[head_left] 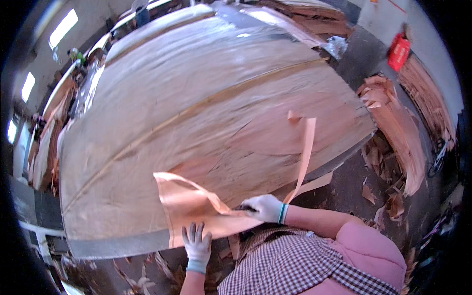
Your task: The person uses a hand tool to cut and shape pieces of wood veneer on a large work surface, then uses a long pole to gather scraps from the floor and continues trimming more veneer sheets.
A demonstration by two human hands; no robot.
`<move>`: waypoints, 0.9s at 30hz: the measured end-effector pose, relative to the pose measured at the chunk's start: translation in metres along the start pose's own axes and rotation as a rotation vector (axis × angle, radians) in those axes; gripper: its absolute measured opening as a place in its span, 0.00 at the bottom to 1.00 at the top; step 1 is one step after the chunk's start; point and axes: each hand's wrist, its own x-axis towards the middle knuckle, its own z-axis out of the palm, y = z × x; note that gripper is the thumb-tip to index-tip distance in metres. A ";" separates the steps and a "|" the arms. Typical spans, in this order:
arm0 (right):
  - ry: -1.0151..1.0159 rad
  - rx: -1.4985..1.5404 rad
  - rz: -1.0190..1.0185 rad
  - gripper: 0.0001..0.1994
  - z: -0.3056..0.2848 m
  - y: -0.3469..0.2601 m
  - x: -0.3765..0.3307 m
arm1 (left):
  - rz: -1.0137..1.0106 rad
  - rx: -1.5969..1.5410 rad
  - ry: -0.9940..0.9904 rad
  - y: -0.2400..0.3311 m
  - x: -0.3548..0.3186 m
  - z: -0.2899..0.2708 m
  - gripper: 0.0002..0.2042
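Observation:
A thin, pale orange sheet of wood veneer (189, 205) lies across the near edge of the large table, its upper edge curled up. My left hand (197, 246), in a white glove with grey fingertips, rests on the sheet's lower edge with fingers spread. At the right end of the curl, my gloved right hand (267, 208) is closed around the veneer's edge. Its fingertips look dark, and whether they also hold a small tool cannot be made out. Beyond that hand, a narrow veneer strip (306, 152) runs up over the tabletop and bends at its far end.
The wide, worn wooden table (132, 182) has a long seam across it. On the right, veneer stacks (398, 132) lean near a red bag-like item (399, 52). Scraps (395, 205) litter the floor. More veneer (319, 19) is piled at the back.

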 end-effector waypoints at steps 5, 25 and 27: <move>-0.260 0.176 -0.091 0.15 -0.050 -0.016 -0.058 | 0.191 -0.032 0.279 0.085 0.055 -0.081 0.10; -0.043 0.819 -0.566 0.16 -0.255 -0.169 -0.060 | -0.790 -1.515 0.873 -0.163 0.270 -0.153 0.10; 0.048 0.713 -0.446 0.14 -0.253 -0.179 -0.031 | -0.938 -1.314 1.048 -0.252 0.266 -0.155 0.10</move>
